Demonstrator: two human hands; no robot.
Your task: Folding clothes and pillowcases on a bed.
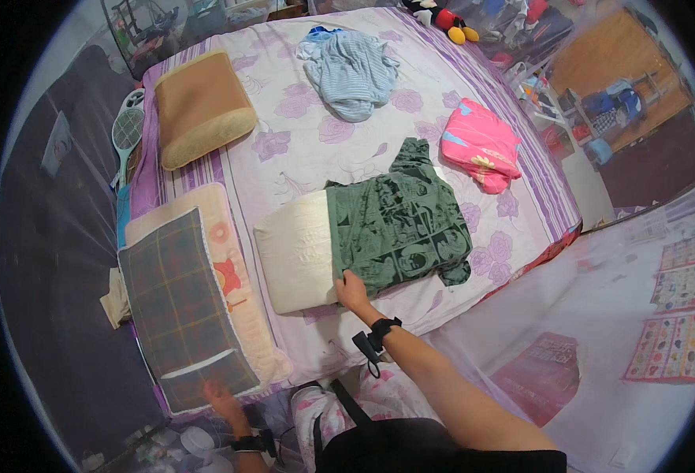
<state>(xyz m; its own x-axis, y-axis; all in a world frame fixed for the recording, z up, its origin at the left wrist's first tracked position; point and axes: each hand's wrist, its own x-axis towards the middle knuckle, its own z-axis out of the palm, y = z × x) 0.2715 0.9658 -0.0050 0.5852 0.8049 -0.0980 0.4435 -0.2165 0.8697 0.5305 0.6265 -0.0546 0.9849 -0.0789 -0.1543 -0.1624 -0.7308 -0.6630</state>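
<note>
A dark green T-shirt (400,227) with a black comic-style print lies in front of me on the bed. It covers one end of a cream pillow (294,254), whose other end is bare. My right hand (352,290) grips the shirt's near hem, against the pillow's edge. Lower left, my left hand (220,401) is blurred, its fingers apart and nothing visible in them. It is over the near corner of a grey plaid cloth (176,301), which lies on a peach pillow or mat (223,236) with a bear picture.
The bed's floral sheet (330,154) carries a brown pillow (203,112), a striped light-blue garment (353,74), a folded pink cloth (480,148) and a plush toy (442,20). An electric mosquito swatter (127,130) stands at the left edge. Sheer netting (560,307) hangs around the bed.
</note>
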